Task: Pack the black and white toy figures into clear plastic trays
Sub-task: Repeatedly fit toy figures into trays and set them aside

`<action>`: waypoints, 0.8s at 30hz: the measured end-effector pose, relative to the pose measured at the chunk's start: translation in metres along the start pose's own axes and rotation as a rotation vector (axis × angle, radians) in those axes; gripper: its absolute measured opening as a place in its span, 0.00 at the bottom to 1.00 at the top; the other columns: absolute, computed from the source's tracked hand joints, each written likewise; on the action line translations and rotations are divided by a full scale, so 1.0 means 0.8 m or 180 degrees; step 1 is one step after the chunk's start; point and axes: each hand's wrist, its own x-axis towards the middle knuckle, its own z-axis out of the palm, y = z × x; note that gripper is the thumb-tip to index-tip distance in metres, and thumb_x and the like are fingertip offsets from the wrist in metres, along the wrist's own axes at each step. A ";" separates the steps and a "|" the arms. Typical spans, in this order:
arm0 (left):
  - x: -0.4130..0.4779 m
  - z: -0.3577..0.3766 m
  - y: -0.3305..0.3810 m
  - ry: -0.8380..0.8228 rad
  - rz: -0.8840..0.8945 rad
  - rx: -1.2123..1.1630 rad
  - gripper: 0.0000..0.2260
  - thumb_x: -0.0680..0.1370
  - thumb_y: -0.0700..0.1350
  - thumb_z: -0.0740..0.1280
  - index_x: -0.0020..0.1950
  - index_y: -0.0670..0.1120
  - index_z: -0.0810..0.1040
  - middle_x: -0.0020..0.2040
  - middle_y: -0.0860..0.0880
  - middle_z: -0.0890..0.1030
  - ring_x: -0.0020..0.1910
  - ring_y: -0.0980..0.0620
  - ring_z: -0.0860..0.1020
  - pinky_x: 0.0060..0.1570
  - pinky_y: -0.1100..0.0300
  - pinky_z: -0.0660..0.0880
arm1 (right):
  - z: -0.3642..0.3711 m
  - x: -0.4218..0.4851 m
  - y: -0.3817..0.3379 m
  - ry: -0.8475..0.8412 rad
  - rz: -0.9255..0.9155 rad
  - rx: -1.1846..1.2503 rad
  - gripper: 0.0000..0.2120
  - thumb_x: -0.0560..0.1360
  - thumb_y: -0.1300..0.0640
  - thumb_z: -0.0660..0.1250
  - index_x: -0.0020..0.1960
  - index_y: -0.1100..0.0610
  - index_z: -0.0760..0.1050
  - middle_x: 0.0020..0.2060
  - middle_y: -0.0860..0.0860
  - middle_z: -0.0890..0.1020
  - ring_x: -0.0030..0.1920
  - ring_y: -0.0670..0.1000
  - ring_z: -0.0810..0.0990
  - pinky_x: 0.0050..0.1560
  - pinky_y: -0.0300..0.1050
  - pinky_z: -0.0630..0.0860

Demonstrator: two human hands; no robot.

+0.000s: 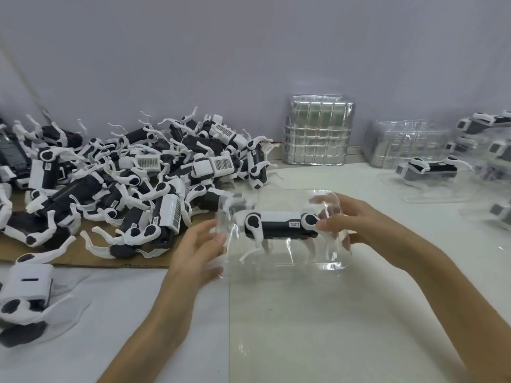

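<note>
L fingers [218, 238] were fairly straight and a bit apart, tips laid against the left wall of the clear tray [336, 265], not curled round it. R fingers [329, 201] were curled over the tray's far right corner. The thumb [326, 225] pressed at the round black joint of the toy figure [279, 224], so my R hand [359, 226] was clamped on that end. My L hand [197, 252] sat just left of the tray. The figure lay on its side inside the tray, white legs toward me. Couldn't tell if the tray touched the white table [304, 327] or was held just above it. To the left, a big pile of loose figures [138, 172] lay on a cardboard sheet [83, 259], w/ one more stray figure [25, 294] near the left edge. At the back by the wall [249, 51] stood stacks of empty trays [318, 131]. Far right were packed trays [431, 175] w/ figures in them.
</note>
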 end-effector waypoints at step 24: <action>0.002 0.004 -0.011 -0.1074 -0.0159 0.0352 0.25 0.63 0.59 0.74 0.59 0.54 0.83 0.62 0.54 0.81 0.57 0.48 0.83 0.53 0.53 0.75 | -0.042 -0.013 0.000 0.1760 -0.1044 -0.1028 0.12 0.73 0.59 0.72 0.50 0.43 0.82 0.42 0.43 0.82 0.37 0.45 0.78 0.40 0.31 0.72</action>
